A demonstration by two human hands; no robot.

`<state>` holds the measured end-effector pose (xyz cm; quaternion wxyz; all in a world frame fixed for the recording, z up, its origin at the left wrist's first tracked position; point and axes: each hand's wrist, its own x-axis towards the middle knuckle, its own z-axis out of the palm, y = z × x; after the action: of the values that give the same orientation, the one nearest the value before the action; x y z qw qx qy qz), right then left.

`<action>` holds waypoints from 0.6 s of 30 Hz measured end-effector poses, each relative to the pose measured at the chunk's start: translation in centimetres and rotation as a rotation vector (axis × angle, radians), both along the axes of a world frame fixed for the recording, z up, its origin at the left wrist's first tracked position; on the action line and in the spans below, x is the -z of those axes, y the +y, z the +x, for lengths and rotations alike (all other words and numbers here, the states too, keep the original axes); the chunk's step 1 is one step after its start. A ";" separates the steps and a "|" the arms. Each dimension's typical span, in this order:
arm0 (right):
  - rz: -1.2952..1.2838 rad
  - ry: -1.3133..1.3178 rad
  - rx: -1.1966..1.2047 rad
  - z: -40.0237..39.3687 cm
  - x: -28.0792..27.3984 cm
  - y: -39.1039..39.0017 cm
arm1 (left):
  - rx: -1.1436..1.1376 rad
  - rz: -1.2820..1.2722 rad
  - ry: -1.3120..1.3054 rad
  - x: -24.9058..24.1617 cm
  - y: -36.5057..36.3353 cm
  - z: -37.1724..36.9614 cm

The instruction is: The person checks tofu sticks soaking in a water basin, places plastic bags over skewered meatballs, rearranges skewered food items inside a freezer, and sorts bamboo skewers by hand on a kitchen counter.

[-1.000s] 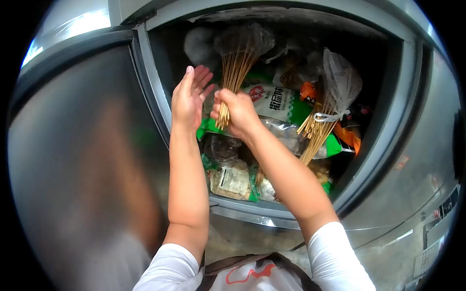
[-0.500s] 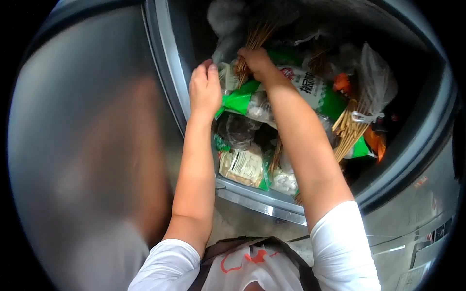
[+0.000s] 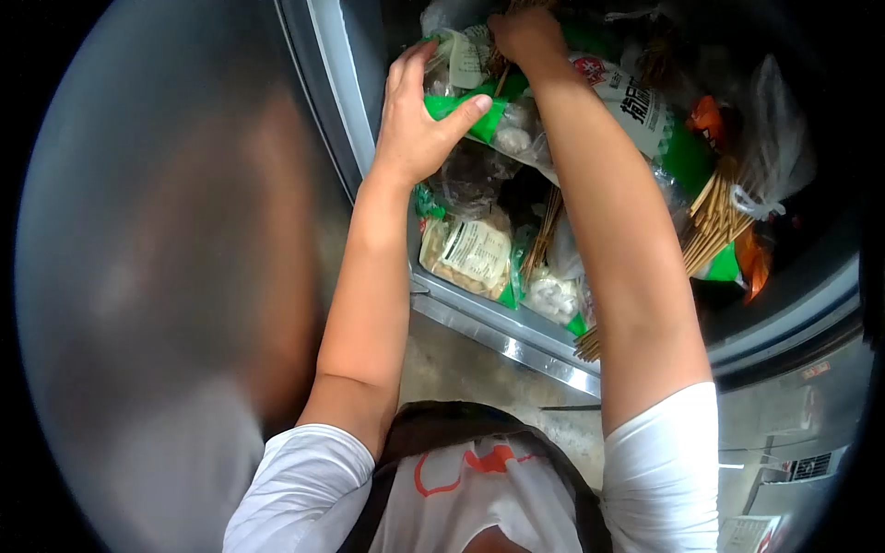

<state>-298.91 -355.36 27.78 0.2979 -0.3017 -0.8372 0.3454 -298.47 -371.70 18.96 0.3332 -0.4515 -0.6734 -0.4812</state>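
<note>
My left hand point(image 3: 415, 129) is open, thumb spread, at the left end of a green-and-white plastic package point(image 3: 636, 101). Its fingers rest along the package's edge, and the thumb lies over a green corner. Farther in, my right hand point(image 3: 530, 37) is closed around a bundle of thin wooden skewers point(image 3: 496, 64). The skewers' upper ends run to the top of the view, so I cannot see what is on them. Under my left hand sits a dark clear-plastic bag point(image 3: 470, 180), and nearer me a labelled bag of pale food point(image 3: 472, 253).
The packages lie inside a grey fridge or freezer cabinet point(image 3: 336, 88) with its shiny door point(image 3: 166, 230) at the left. Another skewer bundle point(image 3: 719, 221) in a tied clear bag point(image 3: 774, 138) lies to the right, near orange packaging point(image 3: 756, 267). The metal sill point(image 3: 516, 346) crosses in front.
My right hand has moved farther into the cabinet with the skewers. My left hand has opened, its thumb now spread over the package. The view has shifted slightly.
</note>
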 end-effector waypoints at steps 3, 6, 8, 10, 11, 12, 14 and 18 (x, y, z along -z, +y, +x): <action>0.373 -0.060 0.041 -0.1 0.7 -0.2 | 0.076 0.019 0.039 1.1 0.3 -0.1; 0.914 -0.425 0.024 -0.4 1.3 -0.2 | 0.028 0.063 0.062 1.7 0.8 -0.1; 0.730 -0.255 0.039 -0.1 2.1 0.0 | -0.006 0.079 0.047 1.8 1.0 0.0; 0.544 -0.096 0.049 0.4 2.4 -0.3 | -0.017 0.074 0.040 1.7 1.0 0.1; 0.500 -0.098 0.056 0.5 2.3 -0.4 | -0.026 0.066 0.039 1.7 0.9 0.1; 0.456 -0.099 0.064 0.7 2.0 -0.6 | -0.025 0.065 0.035 1.7 0.9 0.1; 0.444 -0.098 0.025 1.5 1.7 -1.2 | -0.033 0.069 0.021 1.7 0.8 0.2; 0.422 -0.272 0.125 4.5 -0.5 -3.9 | -0.063 0.064 0.006 1.7 0.6 0.9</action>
<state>-294.46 -359.26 28.28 0.2596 -0.3277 -0.9029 0.1000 -297.58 -371.05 17.23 0.3646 -0.4208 -0.6704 -0.4905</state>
